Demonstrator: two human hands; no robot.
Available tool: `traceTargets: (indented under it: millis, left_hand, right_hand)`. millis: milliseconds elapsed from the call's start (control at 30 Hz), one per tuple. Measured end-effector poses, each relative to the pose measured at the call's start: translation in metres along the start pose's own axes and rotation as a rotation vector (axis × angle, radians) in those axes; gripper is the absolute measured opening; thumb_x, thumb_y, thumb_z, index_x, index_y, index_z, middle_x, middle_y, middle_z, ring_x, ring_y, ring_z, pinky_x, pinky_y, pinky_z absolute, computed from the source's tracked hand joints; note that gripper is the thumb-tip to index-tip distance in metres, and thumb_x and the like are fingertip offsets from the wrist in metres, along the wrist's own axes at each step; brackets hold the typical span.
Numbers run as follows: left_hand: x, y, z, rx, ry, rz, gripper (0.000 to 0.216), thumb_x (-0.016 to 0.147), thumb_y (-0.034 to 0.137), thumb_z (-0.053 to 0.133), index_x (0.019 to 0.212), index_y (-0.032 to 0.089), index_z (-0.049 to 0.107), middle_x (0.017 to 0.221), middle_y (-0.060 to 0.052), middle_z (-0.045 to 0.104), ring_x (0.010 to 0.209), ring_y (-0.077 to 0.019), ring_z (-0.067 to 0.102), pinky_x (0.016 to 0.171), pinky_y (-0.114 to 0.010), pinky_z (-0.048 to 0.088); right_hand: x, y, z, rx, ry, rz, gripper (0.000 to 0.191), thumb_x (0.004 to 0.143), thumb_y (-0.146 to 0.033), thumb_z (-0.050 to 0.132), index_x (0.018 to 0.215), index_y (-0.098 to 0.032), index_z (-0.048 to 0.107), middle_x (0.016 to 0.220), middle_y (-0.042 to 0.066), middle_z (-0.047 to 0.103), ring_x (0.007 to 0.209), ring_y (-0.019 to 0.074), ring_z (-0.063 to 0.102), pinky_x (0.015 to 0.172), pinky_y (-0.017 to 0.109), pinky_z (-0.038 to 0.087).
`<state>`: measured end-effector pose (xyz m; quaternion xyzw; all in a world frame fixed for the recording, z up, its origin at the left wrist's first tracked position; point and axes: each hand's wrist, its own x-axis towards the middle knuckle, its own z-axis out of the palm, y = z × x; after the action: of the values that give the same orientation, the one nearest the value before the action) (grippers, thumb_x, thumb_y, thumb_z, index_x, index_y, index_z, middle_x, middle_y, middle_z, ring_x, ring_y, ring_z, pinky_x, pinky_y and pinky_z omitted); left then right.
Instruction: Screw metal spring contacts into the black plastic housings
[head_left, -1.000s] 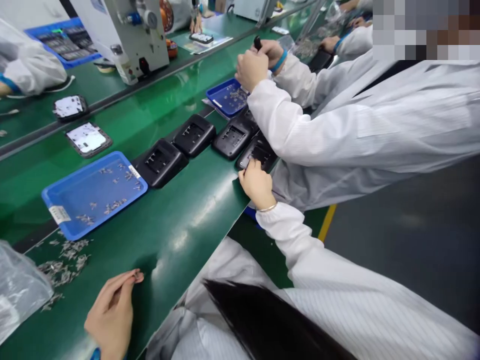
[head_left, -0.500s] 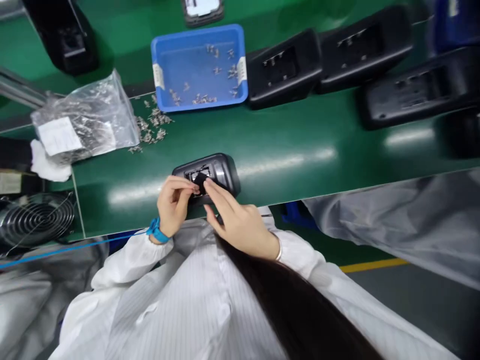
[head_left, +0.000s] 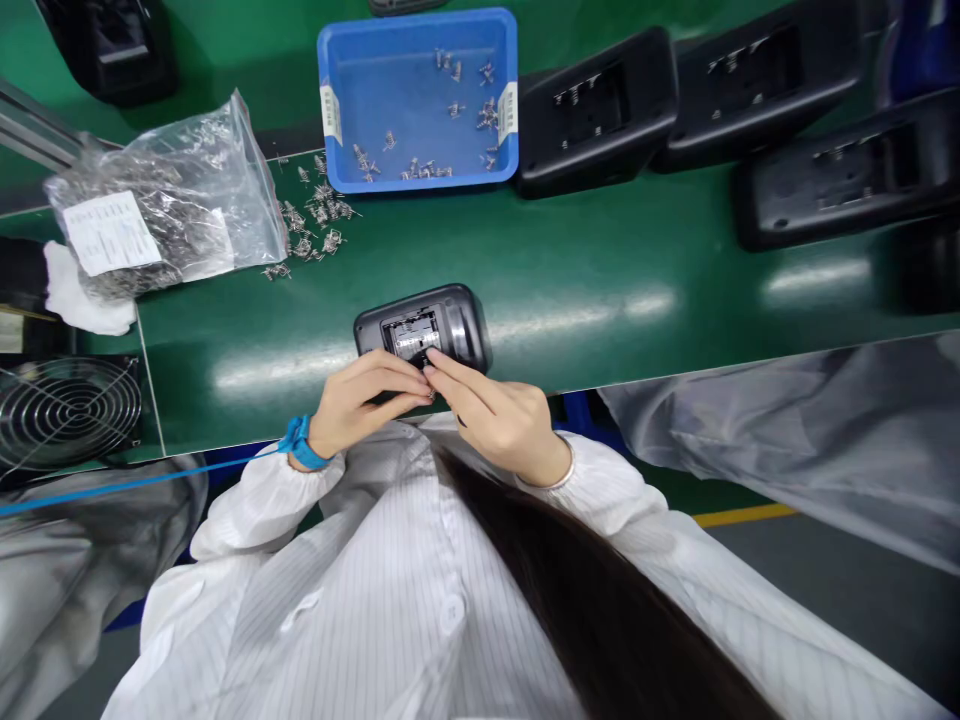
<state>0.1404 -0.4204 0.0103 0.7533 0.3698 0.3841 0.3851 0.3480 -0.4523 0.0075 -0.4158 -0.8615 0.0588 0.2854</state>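
Observation:
A black plastic housing (head_left: 469, 330) lies on the green bench in front of me, its rectangular recess with metal contacts (head_left: 412, 330) facing up. My left hand (head_left: 367, 395) is at its near edge, fingers pressed together. A tiny shiny bit shows by the fingertips, too small to name. My right hand (head_left: 499, 415) meets it from the other side, fingertips closed on a small dark piece (head_left: 427, 358) just below the recess. Fingers cover most of that piece. A blue wrist strap (head_left: 304, 443) with a cord is around my left wrist.
Behind stands a blue tray (head_left: 420, 183) holding several metal springs. Loose springs (head_left: 322, 210) lie beside a clear plastic bag (head_left: 255, 200) of metal parts. More black housings (head_left: 600, 120) rest at the back right. A fan (head_left: 71, 412) with a wire guard sits at left.
My hands have come closer together and moved from over the recess to the housing's near edge, the dark piece with them. The whole view has shifted slightly.

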Motion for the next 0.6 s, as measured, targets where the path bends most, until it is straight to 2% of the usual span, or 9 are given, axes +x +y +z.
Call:
traceTargets:
  millis: [167, 267, 333, 433, 500, 600]
  left_hand:
    - [0.0, -0.005, -0.01, -0.202, -0.078, -0.047, 0.006, 0.08, 0.03, 0.077, 0.078, 0.025, 0.075, 0.077, -0.003, 0.072, 0.071, -0.0139, 0.069, 0.066, -0.027, 0.058]
    - [0.0, -0.01, -0.015, -0.338, -0.025, -0.139, 0.019, 0.078, 0.04, 0.077, 0.072, 0.022, 0.071, 0.07, -0.003, 0.068, 0.061, -0.0143, 0.067, 0.057, -0.028, 0.058]
    - [0.001, -0.012, -0.018, -0.309, 0.021, -0.16, 0.02, 0.08, 0.041, 0.076, 0.073, 0.022, 0.071, 0.072, -0.003, 0.068, 0.063, -0.0153, 0.068, 0.058, -0.03, 0.059]
    - [0.002, -0.011, -0.019, -0.172, 0.031, -0.048, 0.01, 0.08, 0.033, 0.077, 0.087, 0.026, 0.073, 0.084, -0.003, 0.071, 0.079, -0.017, 0.07, 0.071, -0.035, 0.06]
    - [0.003, -0.009, -0.018, -0.069, 0.002, 0.038, 0.015, 0.08, 0.027, 0.077, 0.094, 0.028, 0.073, 0.09, -0.003, 0.072, 0.087, -0.0175, 0.069, 0.077, -0.037, 0.06]
    - [0.005, -0.001, -0.016, -0.012, -0.067, 0.096, 0.01, 0.085, 0.024, 0.071, 0.093, 0.029, 0.072, 0.087, -0.003, 0.072, 0.084, -0.0168, 0.069, 0.074, -0.034, 0.061]
  right_hand:
    - [-0.003, 0.0, 0.002, 0.015, 0.007, -0.058, 0.031, 0.1, -0.019, 0.041, 0.121, -0.019, 0.064, 0.134, 0.008, 0.06, 0.068, 0.0049, 0.063, 0.057, 0.019, 0.048]
    - [-0.004, 0.0, 0.004, -0.018, -0.008, -0.094, 0.033, 0.099, -0.019, 0.041, 0.123, -0.021, 0.063, 0.133, 0.006, 0.06, 0.062, 0.0032, 0.061, 0.054, 0.018, 0.047]
    - [-0.004, 0.0, 0.005, -0.038, 0.001, -0.078, 0.031, 0.098, -0.019, 0.043, 0.123, -0.021, 0.063, 0.131, 0.004, 0.062, 0.063, 0.0035, 0.062, 0.053, 0.018, 0.047]
    - [-0.001, -0.002, 0.007, -0.022, 0.1, -0.051, 0.029, 0.094, -0.013, 0.051, 0.119, -0.017, 0.064, 0.127, 0.006, 0.064, 0.068, 0.0053, 0.065, 0.056, 0.019, 0.048]
    - [0.002, -0.004, 0.007, 0.009, 0.155, -0.059, 0.029, 0.09, -0.008, 0.053, 0.117, -0.013, 0.064, 0.126, 0.008, 0.065, 0.069, 0.0062, 0.066, 0.057, 0.02, 0.048]
    - [0.008, -0.007, 0.004, 0.053, 0.173, -0.049, 0.03, 0.087, -0.004, 0.052, 0.114, -0.01, 0.063, 0.123, 0.011, 0.067, 0.068, 0.0072, 0.066, 0.058, 0.021, 0.05]
